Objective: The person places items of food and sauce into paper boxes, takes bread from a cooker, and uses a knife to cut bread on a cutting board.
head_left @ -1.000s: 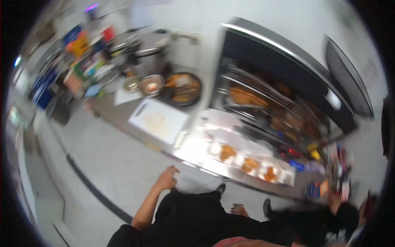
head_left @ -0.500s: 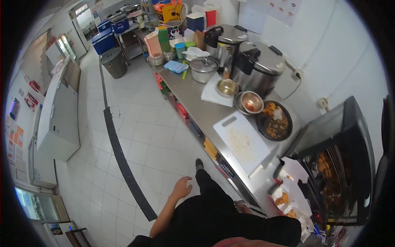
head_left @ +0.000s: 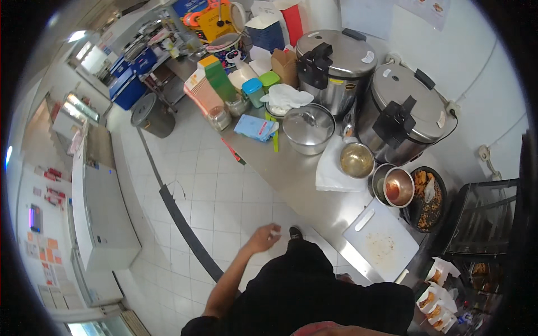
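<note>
My left hand hangs out in front of my black clothing, above the tiled floor, with its fingers loosely bent and apart. It holds nothing and touches nothing. The steel counter lies to its right, and the nearest thing on it is a white cutting board with crumbs. My right hand does not show; a strip of skin at the lower edge may be that arm. Beyond the board stand a small metal bowl with red residue, another small bowl on white paper, and a black pan of fried pieces and crumbs.
Two large steel cookers stand against the wall, beside a lidded pot and several cartons and tubs. Food boxes sit near a dark glass-fronted cabinet at right. A grey bin, black floor strip and white freezer are at left.
The whole view has shifted, and the counter with its cookers looks nearer. My left hand has moved slightly up and right in the picture, still holding nothing.
</note>
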`<control>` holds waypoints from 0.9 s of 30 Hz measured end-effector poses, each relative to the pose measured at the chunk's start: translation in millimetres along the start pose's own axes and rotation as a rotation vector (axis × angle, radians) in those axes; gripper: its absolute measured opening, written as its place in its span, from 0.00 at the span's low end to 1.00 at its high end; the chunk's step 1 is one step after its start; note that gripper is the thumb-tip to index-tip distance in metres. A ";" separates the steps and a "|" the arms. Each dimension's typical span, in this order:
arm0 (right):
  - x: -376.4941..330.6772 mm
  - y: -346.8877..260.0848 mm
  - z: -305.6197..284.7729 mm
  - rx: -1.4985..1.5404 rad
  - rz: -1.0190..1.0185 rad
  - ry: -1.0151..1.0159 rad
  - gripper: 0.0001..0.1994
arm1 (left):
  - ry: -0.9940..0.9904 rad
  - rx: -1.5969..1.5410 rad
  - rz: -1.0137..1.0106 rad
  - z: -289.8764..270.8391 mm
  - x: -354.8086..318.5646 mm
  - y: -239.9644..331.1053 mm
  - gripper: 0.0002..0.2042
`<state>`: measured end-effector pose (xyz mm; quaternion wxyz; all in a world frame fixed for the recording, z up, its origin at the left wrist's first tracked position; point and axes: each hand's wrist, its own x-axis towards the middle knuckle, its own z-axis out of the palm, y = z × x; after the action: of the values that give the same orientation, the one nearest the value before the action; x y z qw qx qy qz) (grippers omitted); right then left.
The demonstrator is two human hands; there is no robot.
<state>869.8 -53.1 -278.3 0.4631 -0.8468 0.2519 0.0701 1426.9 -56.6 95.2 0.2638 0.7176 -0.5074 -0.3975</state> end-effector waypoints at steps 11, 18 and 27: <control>170.4 -254.8 -253.9 0.728 1.299 -0.118 0.16 | 0.475 0.151 0.769 -384.4 520.9 86.7 0.14; 470.9 -520.2 -570.4 0.038 0.437 0.608 0.18 | 0.715 0.594 0.739 -549.7 744.8 141.7 0.22; 876.5 -538.1 -834.9 -0.027 0.307 1.033 0.30 | 0.324 0.495 0.560 -591.6 872.4 114.4 0.18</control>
<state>1795.4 -815.6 284.7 0.2524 -0.7305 0.5670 -0.2851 2010.9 -929.1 242.8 0.2576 0.6468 -0.7155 -0.0581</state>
